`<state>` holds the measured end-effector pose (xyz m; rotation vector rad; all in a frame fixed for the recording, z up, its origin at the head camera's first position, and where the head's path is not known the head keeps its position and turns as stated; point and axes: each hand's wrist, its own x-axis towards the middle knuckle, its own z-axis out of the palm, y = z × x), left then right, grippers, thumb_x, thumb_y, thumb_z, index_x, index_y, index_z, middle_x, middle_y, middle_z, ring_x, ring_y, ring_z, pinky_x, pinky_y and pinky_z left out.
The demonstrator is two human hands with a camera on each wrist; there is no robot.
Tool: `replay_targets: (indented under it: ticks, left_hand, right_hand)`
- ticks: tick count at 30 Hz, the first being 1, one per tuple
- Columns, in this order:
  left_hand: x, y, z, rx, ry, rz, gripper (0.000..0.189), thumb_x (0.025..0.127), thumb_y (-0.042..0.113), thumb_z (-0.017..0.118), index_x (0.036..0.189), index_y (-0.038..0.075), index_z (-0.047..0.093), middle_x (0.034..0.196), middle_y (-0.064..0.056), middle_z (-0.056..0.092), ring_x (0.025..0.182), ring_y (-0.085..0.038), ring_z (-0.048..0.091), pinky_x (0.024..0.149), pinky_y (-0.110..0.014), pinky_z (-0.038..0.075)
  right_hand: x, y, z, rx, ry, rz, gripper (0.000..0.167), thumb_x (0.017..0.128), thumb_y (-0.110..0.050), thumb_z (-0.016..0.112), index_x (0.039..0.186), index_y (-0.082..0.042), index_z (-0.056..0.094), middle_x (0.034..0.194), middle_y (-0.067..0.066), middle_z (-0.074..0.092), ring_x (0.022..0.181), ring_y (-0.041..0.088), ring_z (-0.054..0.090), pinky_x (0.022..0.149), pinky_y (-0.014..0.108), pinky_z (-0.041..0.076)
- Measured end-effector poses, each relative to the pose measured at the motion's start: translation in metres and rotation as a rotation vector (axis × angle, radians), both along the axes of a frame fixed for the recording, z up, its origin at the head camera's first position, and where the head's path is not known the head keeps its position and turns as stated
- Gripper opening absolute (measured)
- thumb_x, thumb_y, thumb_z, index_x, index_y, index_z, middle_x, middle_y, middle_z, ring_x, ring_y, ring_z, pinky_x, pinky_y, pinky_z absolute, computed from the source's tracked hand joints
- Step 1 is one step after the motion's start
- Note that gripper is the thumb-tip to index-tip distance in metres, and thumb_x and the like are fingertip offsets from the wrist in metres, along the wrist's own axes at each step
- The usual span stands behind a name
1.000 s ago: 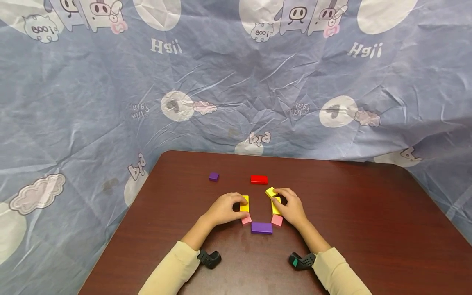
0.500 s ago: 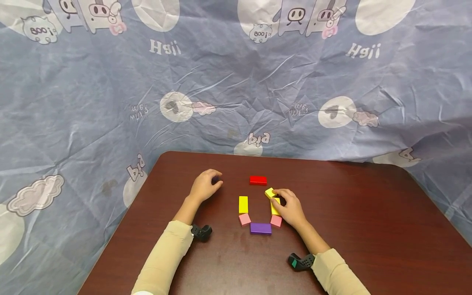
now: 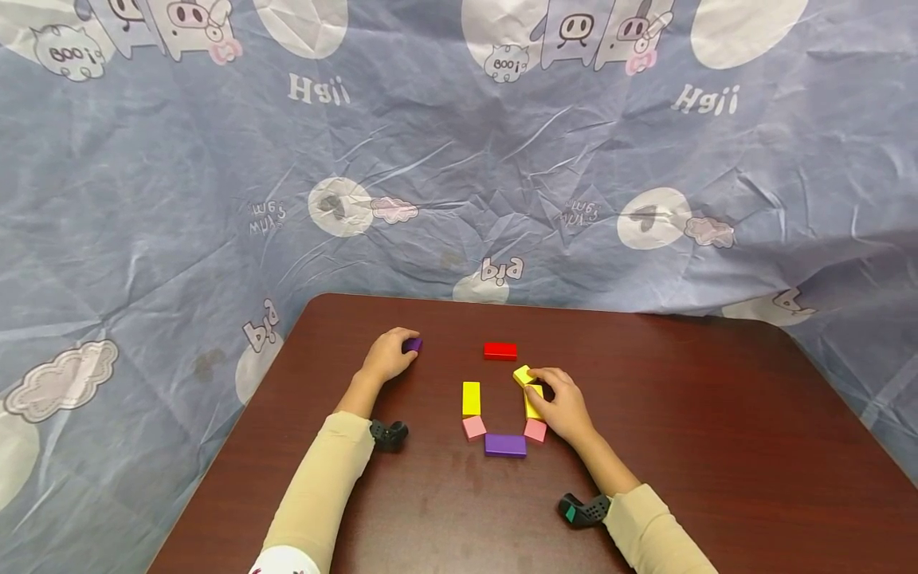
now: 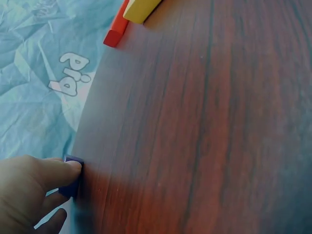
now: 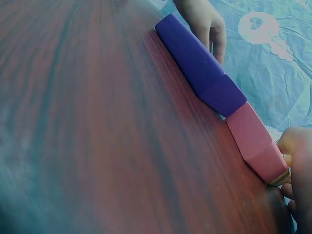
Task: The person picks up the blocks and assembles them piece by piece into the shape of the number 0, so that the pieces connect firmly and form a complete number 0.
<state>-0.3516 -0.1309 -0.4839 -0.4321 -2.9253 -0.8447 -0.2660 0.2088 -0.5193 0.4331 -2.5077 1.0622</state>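
Observation:
At the far left of the table, my left hand (image 3: pixel 387 355) pinches a small purple block (image 3: pixel 412 345) between thumb and fingers; the left wrist view shows the thumb on the block (image 4: pixel 72 181). My right hand (image 3: pixel 565 405) has its thumb over a long yellow block (image 3: pixel 534 405) and its index fingertip at a small yellow block (image 3: pixel 524 375), which touches the long one's far end. A pink block (image 3: pixel 535 431) lies at the near end of that yellow block. In the right wrist view, the right hand's fingers are partly cut off by the frame.
Opposite lie another long yellow block (image 3: pixel 471 399) and a pink block (image 3: pixel 474 428). A long purple block (image 3: pixel 505 446) lies between the pink blocks at the near side. A red block (image 3: pixel 500 351) lies farther back. Patterned cloth (image 3: pixel 459 159) hangs behind the brown table (image 3: pixel 681 446).
My left hand has left the left-hand yellow and pink blocks, moved up and left, and taken hold of the small purple block. The right hand stays at the yellow blocks.

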Motion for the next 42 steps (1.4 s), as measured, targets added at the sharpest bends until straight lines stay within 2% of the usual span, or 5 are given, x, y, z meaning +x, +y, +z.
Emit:
replay_targets:
  ticks: [5, 9, 20, 31, 42]
  left_hand:
    - [0.0, 0.003, 0.001, -0.022, 0.024, 0.001, 0.038, 0.089, 0.015, 0.072, 0.125, 0.004, 0.064, 0.127, -0.013, 0.061, 0.117, -0.031, 0.057, 0.099, -0.043, 0.044]
    - [0.004, 0.01, 0.002, 0.008, 0.043, -0.011, 0.036, 0.087, 0.017, 0.075, 0.12, 0.004, 0.067, 0.118, -0.012, 0.064, 0.107, -0.028, 0.061, 0.093, -0.042, 0.048]
    - [0.016, 0.046, 0.006, 0.084, 0.073, -0.131, 0.034, 0.083, 0.019, 0.078, 0.113, 0.005, 0.069, 0.106, -0.008, 0.066, 0.092, -0.023, 0.061, 0.085, -0.038, 0.051]
    - [0.022, 0.079, 0.007, 0.07, 0.039, -0.192, 0.034, 0.084, 0.023, 0.078, 0.112, 0.005, 0.07, 0.101, -0.007, 0.066, 0.089, -0.02, 0.06, 0.084, -0.033, 0.051]
    - [0.031, 0.104, 0.009, 0.008, 0.03, -0.18, 0.034, 0.083, 0.027, 0.076, 0.108, 0.005, 0.071, 0.097, -0.005, 0.065, 0.089, -0.019, 0.061, 0.081, -0.031, 0.051]
  right_hand:
    - [0.0, -0.001, 0.001, 0.009, -0.006, -0.002, 0.029, 0.086, -0.015, 0.07, 0.113, -0.005, 0.07, 0.113, 0.011, 0.065, 0.109, 0.03, 0.056, 0.095, 0.051, 0.043]
    - [0.001, -0.001, 0.002, 0.004, -0.022, -0.001, 0.03, 0.085, -0.014, 0.071, 0.113, -0.005, 0.07, 0.113, 0.011, 0.065, 0.11, 0.03, 0.056, 0.096, 0.051, 0.042]
    - [0.001, 0.0, 0.002, 0.004, -0.004, 0.003, 0.029, 0.085, -0.014, 0.071, 0.113, -0.004, 0.07, 0.112, 0.011, 0.065, 0.108, 0.03, 0.056, 0.094, 0.051, 0.043]
    - [0.001, 0.0, 0.001, 0.002, -0.001, 0.006, 0.029, 0.085, -0.015, 0.072, 0.112, -0.004, 0.07, 0.111, 0.011, 0.066, 0.108, 0.03, 0.056, 0.094, 0.051, 0.044]
    - [0.002, 0.0, 0.003, 0.006, -0.017, 0.004, 0.03, 0.085, -0.014, 0.071, 0.114, -0.004, 0.07, 0.112, 0.011, 0.066, 0.109, 0.03, 0.056, 0.096, 0.051, 0.043]
